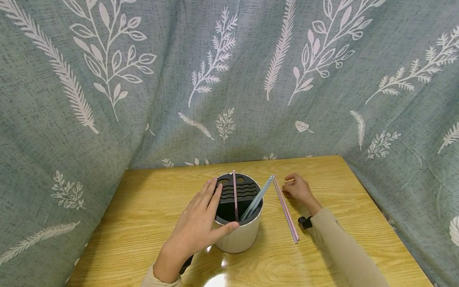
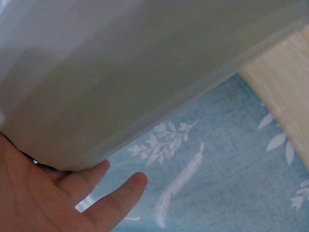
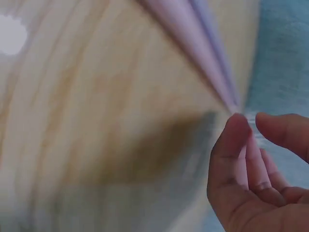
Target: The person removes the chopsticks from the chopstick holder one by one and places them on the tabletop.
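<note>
Currently, the holder (image 1: 239, 240), white-walled with a black lid (image 1: 244, 199), is stood upright on the wooden table (image 1: 150, 223). Its left rim is touched by the left hand (image 1: 195, 225), whose fingers are held nearly straight and spread, with the thumb laid toward the front rim; nothing is gripped by it. Two or more blue sticks (image 1: 259, 198) are stood in the front opening and tilted to the right, past the rim. A pink stick (image 1: 235, 195) is seen running from the front opening over the lid; whether it is leaned or laid flat cannot be told.

To the right of the holder, a pink and purple pair (image 1: 281, 195) is laid on the table, side by side and slanted. Just beside its far end, the right hand (image 1: 299, 190) is held with fingers loosely bent and thumb parted from the index finger. Nothing is seen pinched in it; whether the pair is touched cannot be told.

Behind, leaf-printed cloth (image 1: 161, 99) is hung around the table.
</note>
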A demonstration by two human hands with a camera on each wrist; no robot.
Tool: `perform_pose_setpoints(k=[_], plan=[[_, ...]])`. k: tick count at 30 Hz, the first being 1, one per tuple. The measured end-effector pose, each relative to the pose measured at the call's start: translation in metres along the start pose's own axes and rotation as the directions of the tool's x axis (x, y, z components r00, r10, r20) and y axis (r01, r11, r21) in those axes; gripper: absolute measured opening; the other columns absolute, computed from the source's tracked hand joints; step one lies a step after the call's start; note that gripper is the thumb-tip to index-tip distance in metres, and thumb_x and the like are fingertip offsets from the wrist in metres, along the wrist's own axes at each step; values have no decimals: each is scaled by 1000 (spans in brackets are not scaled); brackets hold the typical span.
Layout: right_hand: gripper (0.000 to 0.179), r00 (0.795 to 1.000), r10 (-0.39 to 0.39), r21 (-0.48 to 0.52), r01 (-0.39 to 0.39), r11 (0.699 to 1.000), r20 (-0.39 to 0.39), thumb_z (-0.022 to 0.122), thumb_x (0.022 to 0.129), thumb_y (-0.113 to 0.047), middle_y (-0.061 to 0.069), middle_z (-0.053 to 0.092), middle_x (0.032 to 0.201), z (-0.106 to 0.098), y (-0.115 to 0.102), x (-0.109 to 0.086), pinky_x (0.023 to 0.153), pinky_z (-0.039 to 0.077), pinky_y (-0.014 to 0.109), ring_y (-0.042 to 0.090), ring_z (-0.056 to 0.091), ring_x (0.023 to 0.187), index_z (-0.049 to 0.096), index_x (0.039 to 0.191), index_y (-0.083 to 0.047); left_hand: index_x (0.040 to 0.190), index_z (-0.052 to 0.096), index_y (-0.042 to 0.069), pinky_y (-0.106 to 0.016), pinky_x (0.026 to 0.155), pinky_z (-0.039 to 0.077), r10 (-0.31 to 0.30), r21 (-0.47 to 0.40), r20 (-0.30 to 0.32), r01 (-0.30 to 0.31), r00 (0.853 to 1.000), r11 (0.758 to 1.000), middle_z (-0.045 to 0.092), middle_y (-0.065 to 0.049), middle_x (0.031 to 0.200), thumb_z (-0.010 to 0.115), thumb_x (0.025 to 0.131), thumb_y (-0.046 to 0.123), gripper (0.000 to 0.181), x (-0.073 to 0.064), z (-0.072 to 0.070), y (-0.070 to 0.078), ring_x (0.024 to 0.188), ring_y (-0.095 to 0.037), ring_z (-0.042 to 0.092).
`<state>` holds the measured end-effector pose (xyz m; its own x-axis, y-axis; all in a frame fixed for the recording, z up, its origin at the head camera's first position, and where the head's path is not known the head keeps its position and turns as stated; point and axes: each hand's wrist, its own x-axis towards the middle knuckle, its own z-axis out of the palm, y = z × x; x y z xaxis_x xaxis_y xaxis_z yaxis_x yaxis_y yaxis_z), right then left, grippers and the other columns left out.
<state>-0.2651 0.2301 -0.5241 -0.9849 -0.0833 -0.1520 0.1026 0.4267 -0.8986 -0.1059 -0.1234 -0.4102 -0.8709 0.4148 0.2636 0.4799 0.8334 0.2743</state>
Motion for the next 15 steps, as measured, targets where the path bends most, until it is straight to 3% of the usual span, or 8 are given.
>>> perform_pose_setpoints(k=[4,7,10,15], plan=[[37,993,-99,41,102,994,-57,64,98,-5,24,66,106,-3,-18,-20,76,59,47,40,68,90,52,131,7,159,23,6,-48,117,25,2,2,5,-2,1000,1000,12,-11,166,44,90,78,102,0,1,1,152,-26,9],[36,971,-222,110,231,967,-85,66,98,-7,26,66,109,-1,-41,-42,79,58,47,42,67,93,54,130,5,159,23,6,-48,117,25,-3,1,4,3,1000,1000,11,-11,166,44,90,79,103,-1,1,1,152,-26,9],[35,931,-348,194,363,912,-107,67,97,-6,26,66,108,2,-68,-65,78,59,44,37,69,92,55,128,4,159,23,6,-48,117,25,-7,1,-5,7,1000,1000,11,-10,166,45,89,79,103,-1,1,0,152,-26,10],[31,846,-513,341,531,776,-148,65,95,3,21,69,104,11,-102,-100,78,58,43,27,71,89,57,125,5,159,24,6,-48,117,25,-3,1,-14,3,1000,1000,13,-11,166,45,90,78,102,0,2,0,152,-27,12]])
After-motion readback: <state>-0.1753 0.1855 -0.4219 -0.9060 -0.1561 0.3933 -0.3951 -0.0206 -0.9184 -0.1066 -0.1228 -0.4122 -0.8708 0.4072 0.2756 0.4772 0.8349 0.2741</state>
